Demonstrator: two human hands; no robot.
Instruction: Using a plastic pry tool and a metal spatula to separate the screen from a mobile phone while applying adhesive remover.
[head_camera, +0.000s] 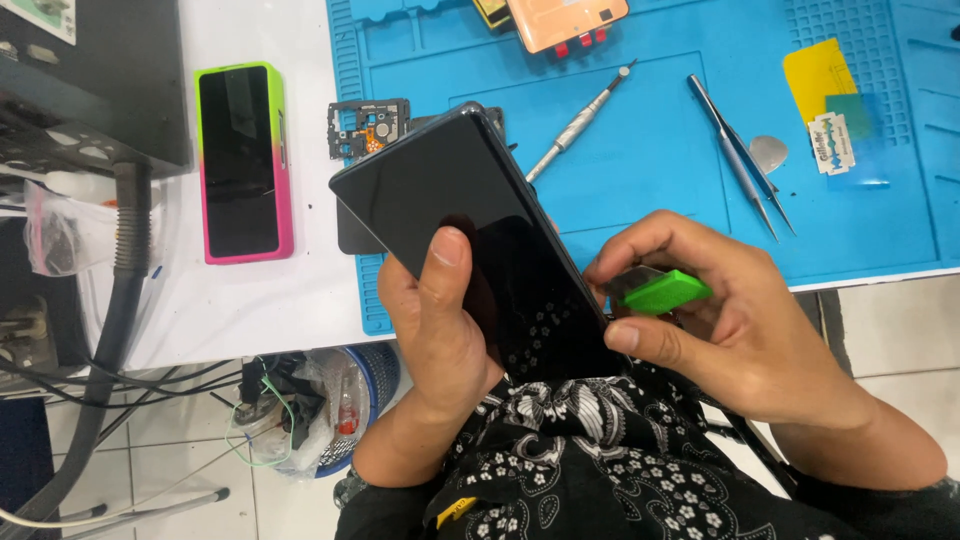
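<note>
Head view: left hand (440, 320) clasps the black phone (480, 235) at centre; right hand (720, 310), at three o'clock, pinches a green pry tool (665, 291) against its edge. Phone looks closed; prying seems barely begun.

Phone repair workshop: blue repair mat (650, 180), tweezers (740, 155), screwdriver (580, 122)
</note>
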